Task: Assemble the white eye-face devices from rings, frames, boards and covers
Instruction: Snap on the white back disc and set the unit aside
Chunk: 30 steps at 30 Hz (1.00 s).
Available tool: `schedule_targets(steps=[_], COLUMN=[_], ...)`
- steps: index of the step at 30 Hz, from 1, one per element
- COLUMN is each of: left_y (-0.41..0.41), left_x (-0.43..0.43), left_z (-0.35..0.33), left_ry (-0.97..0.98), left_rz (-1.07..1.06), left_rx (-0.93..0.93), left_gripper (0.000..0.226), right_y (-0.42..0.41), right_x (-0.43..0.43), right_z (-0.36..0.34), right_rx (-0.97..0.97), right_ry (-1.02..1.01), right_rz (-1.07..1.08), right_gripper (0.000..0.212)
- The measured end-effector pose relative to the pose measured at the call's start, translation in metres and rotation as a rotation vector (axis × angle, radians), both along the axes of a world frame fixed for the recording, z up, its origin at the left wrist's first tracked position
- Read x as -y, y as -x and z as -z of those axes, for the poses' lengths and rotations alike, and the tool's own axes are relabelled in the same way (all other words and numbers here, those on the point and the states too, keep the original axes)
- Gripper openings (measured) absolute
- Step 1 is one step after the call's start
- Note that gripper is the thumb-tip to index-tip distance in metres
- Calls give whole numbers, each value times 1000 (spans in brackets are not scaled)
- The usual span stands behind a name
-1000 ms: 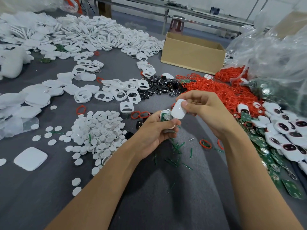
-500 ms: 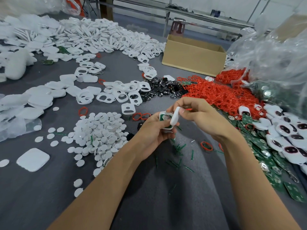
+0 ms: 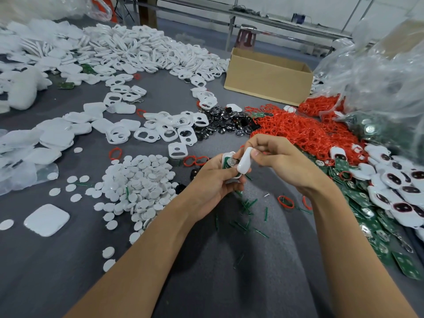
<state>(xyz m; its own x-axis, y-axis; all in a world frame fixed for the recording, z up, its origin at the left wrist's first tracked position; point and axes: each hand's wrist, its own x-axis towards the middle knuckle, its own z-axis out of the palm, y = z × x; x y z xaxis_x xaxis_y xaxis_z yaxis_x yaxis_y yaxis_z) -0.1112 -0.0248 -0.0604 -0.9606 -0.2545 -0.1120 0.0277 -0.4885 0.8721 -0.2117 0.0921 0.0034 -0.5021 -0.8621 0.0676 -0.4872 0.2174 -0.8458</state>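
Grey cloth covers the counter (image 3: 57,271), strewn with heaps of white frames (image 3: 160,131), white discs (image 3: 137,180), red rings (image 3: 298,131) and green boards (image 3: 362,198). Above its middle, the left hand (image 3: 213,182) has its grip clamped round a half-built device (image 3: 227,161), board showing. The right hand (image 3: 282,161) has its grip pinched on a white cover (image 3: 244,164), tilted on edge against that device. Finished devices (image 3: 401,191) lie far right.

The white cover (image 3: 244,162) pinched by the right hand (image 3: 282,164) has turned from face-on to edge-on. It has sunk against the frame (image 3: 226,157) in the left hand (image 3: 213,187), on the side nearest the right hand.
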Motion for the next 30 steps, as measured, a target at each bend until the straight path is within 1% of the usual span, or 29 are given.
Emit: schedule_targets(steps=[6, 10, 12, 16, 17, 19, 21, 23, 26, 30], left_y=[0, 0, 0, 0, 0, 0, 0, 0, 1, 1], left_x=[1, 1, 0, 1, 1, 1, 1, 1, 0, 1], left_z=[2, 2, 2, -2, -3, -4, -4, -4, -4, -3], left_ry=[5, -13, -54, -179, -205, -233, -234, -230, -224, -219], left_rz=[5, 7, 0, 28, 41, 68, 87, 106, 128, 122], left_rx=[-12, -30, -22, 10, 14, 21, 16, 2, -18, -29], left_gripper=[30, 20, 18, 22, 26, 41, 53, 57, 54, 44], right_y=[1, -2, -2, -3, -4, -7, -8, -8, -10, -10], right_x=[-2, 0, 1, 4, 5, 8, 11, 14, 16, 16], right_z=[0, -2, -4, -2, -1, 1, 6, 10, 13, 15], right_rx=[-16, -1, -20, -7, -9, -24, -71, -148, -232, -314], right_ry=[-9, 25, 54, 24, 13, 0, -23, -53, -54, -70], right_rz=[0, 21, 50, 57, 57, 66, 78, 96, 112, 102], right_gripper=[16, 21, 20, 18, 17, 17, 16, 17, 17, 13])
